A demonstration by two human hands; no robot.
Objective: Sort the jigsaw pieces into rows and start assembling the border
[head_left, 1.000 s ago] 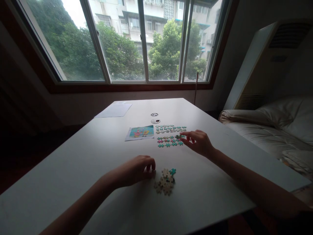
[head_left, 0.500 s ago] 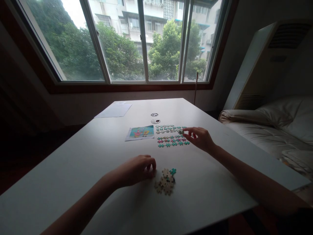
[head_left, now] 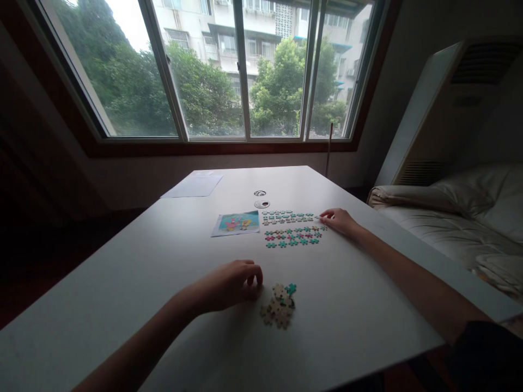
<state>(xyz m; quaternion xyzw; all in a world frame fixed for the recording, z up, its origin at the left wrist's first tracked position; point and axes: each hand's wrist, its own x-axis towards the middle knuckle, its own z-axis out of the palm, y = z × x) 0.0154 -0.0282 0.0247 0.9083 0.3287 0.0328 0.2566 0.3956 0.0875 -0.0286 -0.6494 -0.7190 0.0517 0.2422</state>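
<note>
At the right end of the rows of jigsaw pieces (head_left: pixel 292 236), my right hand (head_left: pixel 339 221) pinches a small jigsaw piece (head_left: pixel 317 217) low over the table. The laid-out pieces are mostly teal, with some pink and pale ones. My left hand (head_left: pixel 239 282) rests on the table nearer to me, its fingers curled downward; whether anything is under the fingertips is hidden. Just right of it lies a heap of jigsaw pieces (head_left: pixel 281 307), mostly pale side up, with a teal one at its upper right. Left of the rows is a picture sheet (head_left: pixel 236 222) with pink and yellow cartoon figures.
The white table (head_left: pixel 163 261) fills the middle of the view. Two round inserts (head_left: pixel 261 204) sit beyond the picture. Sheets of paper (head_left: pixel 193 185) lie at the far left corner. A pale sofa (head_left: pixel 441 212) stands along the right side, a window behind.
My right hand has moved right, from above the rows to their right end, and lowered the piece toward the table. My left hand stays by the heap. The view has shifted slightly.
</note>
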